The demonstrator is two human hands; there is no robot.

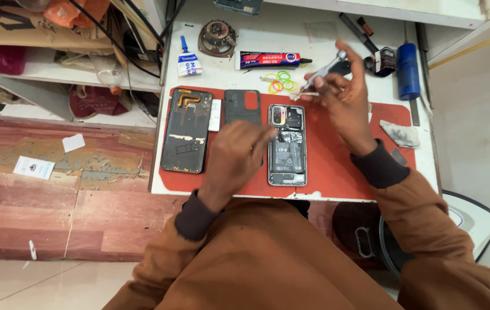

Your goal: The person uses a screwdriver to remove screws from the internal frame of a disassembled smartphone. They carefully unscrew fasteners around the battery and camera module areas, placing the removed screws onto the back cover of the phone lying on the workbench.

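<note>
With the left hand (236, 158) pressing fingertips flat beside the opened grey phone with exposed black battery (287, 146), the right hand (342, 95) pinching the slim silver metal screwdriver (322, 72) should probably stay upright and light.

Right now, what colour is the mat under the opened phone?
Red; the mat under the opened phone shows best in the head view.

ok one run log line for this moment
left hand: steadying opened phone | right hand: holding screwdriver | red mat
</note>
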